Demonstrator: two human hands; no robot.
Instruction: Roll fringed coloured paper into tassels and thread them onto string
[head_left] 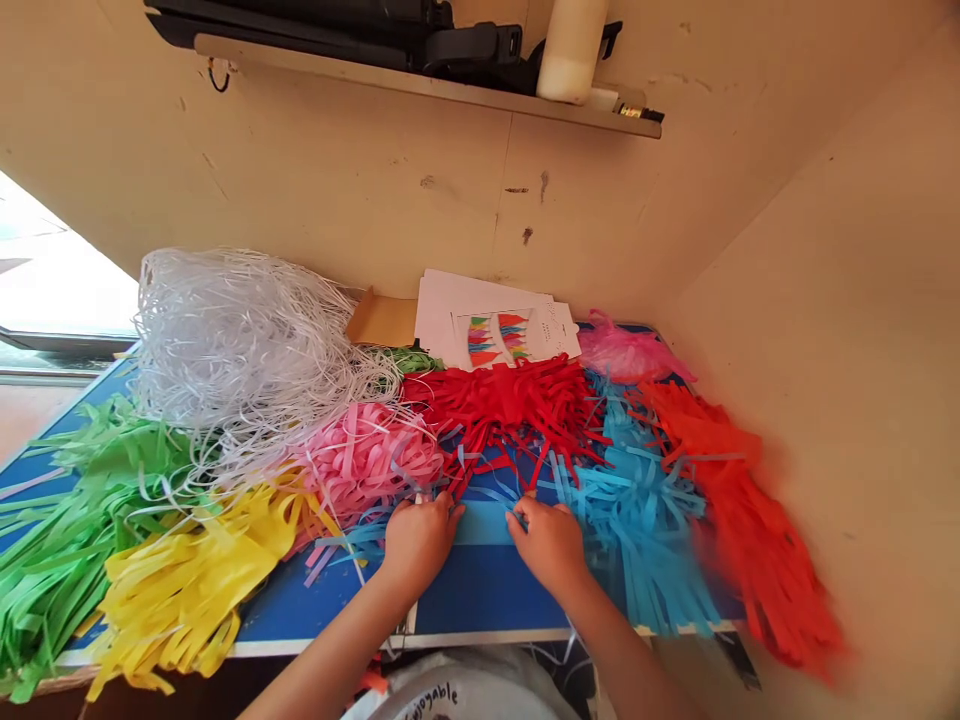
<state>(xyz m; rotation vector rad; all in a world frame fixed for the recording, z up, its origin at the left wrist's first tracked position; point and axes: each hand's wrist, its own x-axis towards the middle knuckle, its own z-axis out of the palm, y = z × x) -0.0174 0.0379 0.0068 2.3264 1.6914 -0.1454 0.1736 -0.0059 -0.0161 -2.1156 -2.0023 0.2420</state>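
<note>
Both my hands are closed at the front middle of the blue table. A light blue fringed strip lies flat between them, its thin tassels pointing away from me. My left hand pinches its left end, beside the pink fringe bundle. My right hand pinches the right end, next to a larger light blue fringe bundle. Just beyond the fingers lies a heap of red fringe. The fingertips are partly hidden by the hands and tassels.
To the left are yellow fringe, green fringe and a tangled pile of white strips. Orange-red fringe hangs over the right edge. White printed cards and a pink plastic bag lie at the back, under a wall shelf.
</note>
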